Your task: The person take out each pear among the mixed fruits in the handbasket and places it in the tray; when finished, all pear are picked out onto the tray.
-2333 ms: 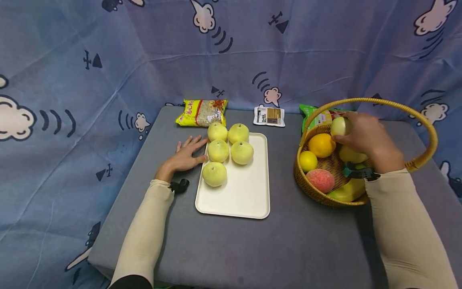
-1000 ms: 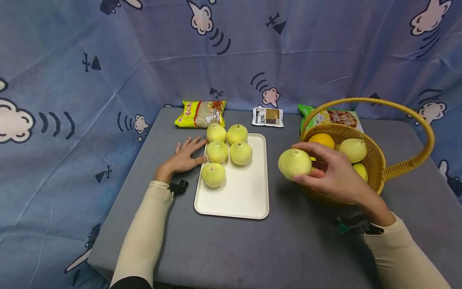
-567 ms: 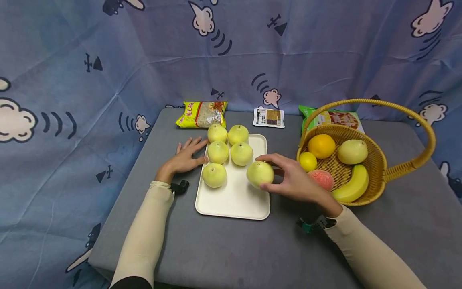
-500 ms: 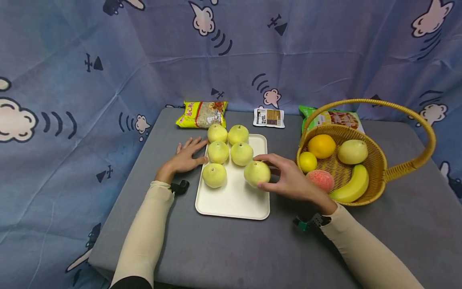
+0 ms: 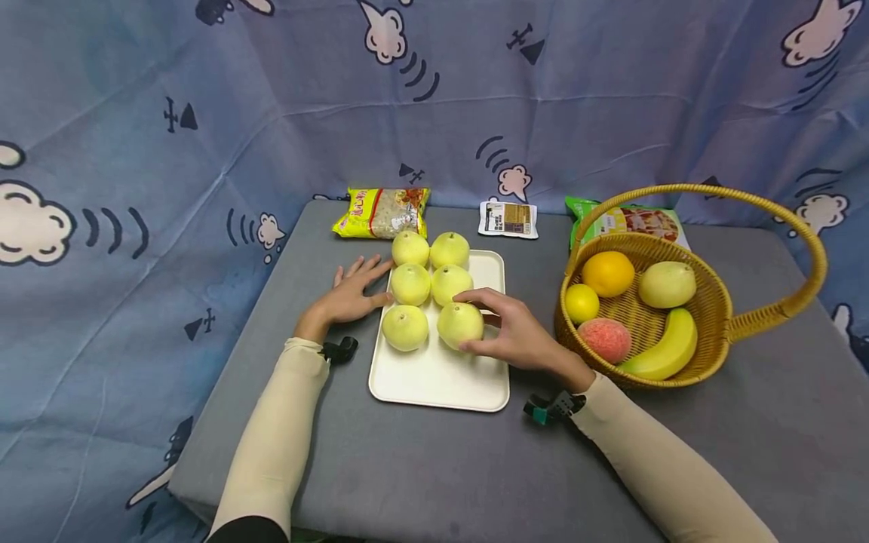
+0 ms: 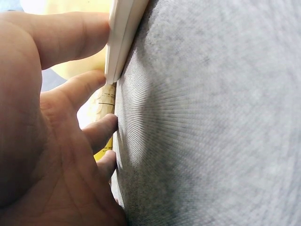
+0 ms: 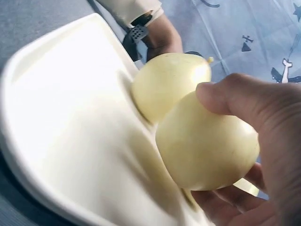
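In the head view, my right hand (image 5: 512, 332) grips a round yellow-green pear (image 5: 460, 326) with thumb and fingers, at the tray's right half. In the right wrist view this pear (image 7: 207, 141) is low over or on the tray; contact beneath it is hard to tell. Beside it stands another pear (image 5: 405, 328), and several more fill the far end of the white tray (image 5: 434, 388). My left hand (image 5: 346, 298) rests on the table with spread fingers. In the left wrist view its thumb and a finger touch the tray's side (image 6: 120, 42).
To the right stands a wicker basket (image 5: 723, 302) with a tall handle. Inside are an orange (image 5: 608, 274), a lemon (image 5: 581, 303), a peach (image 5: 604, 340), a banana (image 5: 665, 351) and another pear (image 5: 667, 284). Food packets (image 5: 387, 213) lie along the back.
My right hand lifted the pear out of the basket and carried it left to the tray, beside the near-left pear. The left hand has stayed in place.
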`<state>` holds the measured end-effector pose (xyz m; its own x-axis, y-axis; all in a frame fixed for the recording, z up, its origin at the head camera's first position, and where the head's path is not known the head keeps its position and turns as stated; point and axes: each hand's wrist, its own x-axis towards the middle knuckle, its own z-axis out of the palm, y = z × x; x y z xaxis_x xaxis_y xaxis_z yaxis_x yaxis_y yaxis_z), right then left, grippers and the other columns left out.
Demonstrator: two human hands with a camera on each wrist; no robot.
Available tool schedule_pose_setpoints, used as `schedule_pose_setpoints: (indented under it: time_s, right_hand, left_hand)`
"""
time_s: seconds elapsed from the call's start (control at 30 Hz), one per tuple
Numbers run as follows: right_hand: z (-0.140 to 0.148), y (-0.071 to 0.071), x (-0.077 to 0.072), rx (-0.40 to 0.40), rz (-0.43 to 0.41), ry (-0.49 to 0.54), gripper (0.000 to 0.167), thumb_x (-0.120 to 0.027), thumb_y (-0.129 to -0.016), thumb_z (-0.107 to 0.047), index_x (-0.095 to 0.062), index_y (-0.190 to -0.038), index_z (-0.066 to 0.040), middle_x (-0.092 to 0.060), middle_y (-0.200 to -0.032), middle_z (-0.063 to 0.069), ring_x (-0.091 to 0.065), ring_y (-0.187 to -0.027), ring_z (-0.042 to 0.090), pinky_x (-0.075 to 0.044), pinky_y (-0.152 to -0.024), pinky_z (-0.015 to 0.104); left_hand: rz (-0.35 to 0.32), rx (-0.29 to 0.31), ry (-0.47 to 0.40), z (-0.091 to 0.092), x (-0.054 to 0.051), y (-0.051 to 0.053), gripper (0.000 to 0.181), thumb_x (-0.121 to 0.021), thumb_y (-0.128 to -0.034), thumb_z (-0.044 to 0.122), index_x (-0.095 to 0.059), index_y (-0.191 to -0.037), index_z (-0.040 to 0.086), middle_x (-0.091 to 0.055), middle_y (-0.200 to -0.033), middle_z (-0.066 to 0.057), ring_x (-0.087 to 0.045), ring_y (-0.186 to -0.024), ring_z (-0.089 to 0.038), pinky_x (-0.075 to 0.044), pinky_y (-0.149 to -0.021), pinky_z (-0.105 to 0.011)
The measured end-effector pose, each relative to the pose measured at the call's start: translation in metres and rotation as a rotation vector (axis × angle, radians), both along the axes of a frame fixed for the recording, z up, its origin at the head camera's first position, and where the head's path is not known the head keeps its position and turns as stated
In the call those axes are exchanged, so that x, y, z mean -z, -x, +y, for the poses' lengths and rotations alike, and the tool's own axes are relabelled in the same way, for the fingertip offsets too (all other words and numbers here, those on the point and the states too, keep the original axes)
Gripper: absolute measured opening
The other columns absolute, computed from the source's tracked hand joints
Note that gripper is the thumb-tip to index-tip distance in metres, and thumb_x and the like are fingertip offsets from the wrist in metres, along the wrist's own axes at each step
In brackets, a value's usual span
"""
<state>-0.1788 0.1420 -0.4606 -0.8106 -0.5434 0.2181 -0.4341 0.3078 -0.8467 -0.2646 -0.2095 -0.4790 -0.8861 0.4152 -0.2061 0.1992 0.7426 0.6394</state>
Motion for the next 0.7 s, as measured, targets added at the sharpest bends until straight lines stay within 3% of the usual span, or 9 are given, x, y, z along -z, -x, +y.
schedule_pose_setpoints:
  time_s: [0.17, 0.3, 0.53, 0.7]
  right_hand:
    - [-0.007, -0.004, 0.008, -0.008, 0.048, 0.026, 0.07, -0.1, -0.081, -0.012, -0.069, -0.144, -0.011, -0.066, -0.144, 0.011, -0.065, -0.131, 0.029, -0.06, -0.108, 0.04]
    - [-0.012, -0.004, 0.014, 0.002, 0.099, 0.036, 0.071, -0.101, -0.08, -0.013, -0.069, -0.143, -0.011, -0.064, -0.143, 0.012, -0.064, -0.132, 0.029, -0.06, -0.108, 0.041]
    - [-0.014, -0.005, 0.019, 0.037, 0.255, -0.035, 0.072, -0.101, -0.08, -0.019, -0.07, -0.145, -0.013, -0.068, -0.143, 0.007, -0.067, -0.124, 0.022, -0.064, -0.099, 0.039]
    - [-0.015, -0.007, 0.016, 0.042, 0.288, -0.057, 0.074, -0.101, -0.08, -0.019, -0.068, -0.146, -0.009, -0.064, -0.145, 0.012, -0.067, -0.125, 0.026, -0.065, -0.096, 0.042]
  left_hand:
    - [0.007, 0.006, 0.002, 0.002, -0.009, -0.006, 0.079, -0.061, -0.1092, 0.047, -0.027, -0.176, 0.023, -0.011, -0.185, -0.015, 0.008, -0.172, -0.04, 0.019, -0.132, -0.066]
    - [0.008, 0.011, -0.01, 0.002, -0.008, -0.007, 0.08, -0.06, -0.1079, 0.05, -0.028, -0.176, 0.023, -0.011, -0.185, -0.017, 0.007, -0.172, -0.042, 0.019, -0.132, -0.066]
    - [0.02, 0.012, 0.025, 0.002, -0.006, -0.005, 0.079, -0.06, -0.1096, 0.048, -0.026, -0.177, 0.025, -0.012, -0.186, -0.012, 0.007, -0.172, -0.038, 0.019, -0.133, -0.065]
    - [0.015, 0.007, 0.014, 0.003, -0.006, -0.005, 0.077, -0.059, -0.1094, 0.046, -0.027, -0.177, 0.024, -0.012, -0.185, -0.014, 0.007, -0.172, -0.04, 0.019, -0.132, -0.066]
